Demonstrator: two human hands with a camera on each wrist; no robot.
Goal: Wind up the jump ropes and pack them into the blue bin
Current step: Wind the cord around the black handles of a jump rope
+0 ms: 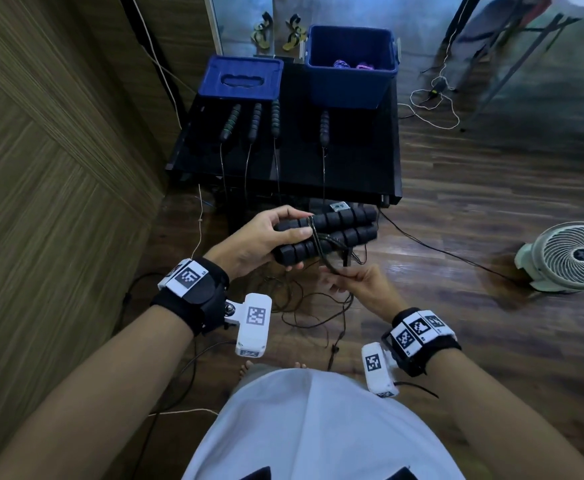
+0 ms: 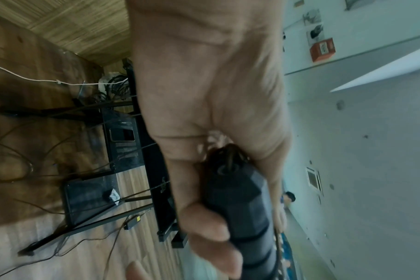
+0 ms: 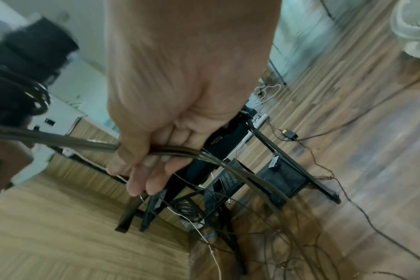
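My left hand (image 1: 266, 237) grips two black ribbed jump rope handles (image 1: 339, 230) held side by side in front of me; the handle end (image 2: 242, 199) fills the left wrist view. Thin dark cord (image 1: 321, 251) is wrapped round the handles. My right hand (image 1: 356, 282) holds a bundle of cord strands (image 3: 170, 149) just below the handles. The rest of the cord hangs in loops to the floor (image 1: 318, 313). The blue bin (image 1: 349, 64) stands at the table's far right with wound ropes inside. Several more handles (image 1: 255, 121) lie on the black table (image 1: 352, 168).
A blue lid (image 1: 242, 76) lies at the table's far left. A wood-panelled wall (image 1: 41, 150) runs along my left. A white fan (image 1: 571, 258) stands on the floor to the right. Cables (image 1: 432, 102) trail over the wooden floor.
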